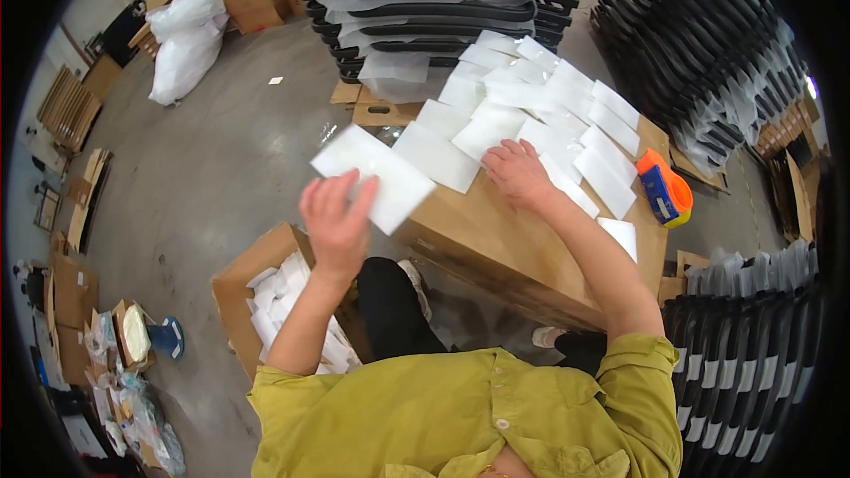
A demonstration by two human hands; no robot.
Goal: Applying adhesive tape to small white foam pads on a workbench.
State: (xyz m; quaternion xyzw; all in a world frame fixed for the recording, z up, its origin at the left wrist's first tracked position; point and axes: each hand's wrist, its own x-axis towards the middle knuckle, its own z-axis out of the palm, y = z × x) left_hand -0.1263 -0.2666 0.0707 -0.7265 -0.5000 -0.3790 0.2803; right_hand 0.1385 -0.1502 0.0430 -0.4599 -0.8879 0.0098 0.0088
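Note:
My left hand (pixel 336 221) is off the left edge of a large cardboard box, slightly smeared by motion. Between its thumb and fingers is a flat white foam sheet (pixel 381 173), tilted, with part of it hanging past the box's edge. On the box top (pixel 505 235), my right hand (pixel 516 173) lies with fingers spread and bent, the tips touching the near end of another white sheet (pixel 489 127). Many similar white sheets (pixel 536 84) overlap across the far part of the box top.
An orange and blue tape dispenser (pixel 662 190) sits at the box's right edge. Below my left arm stands an open carton (pixel 243 279) of white pieces. Stacked black curved parts (pixel 443 13) rise beyond the box, with more stacks (pixel 691 35) at right.

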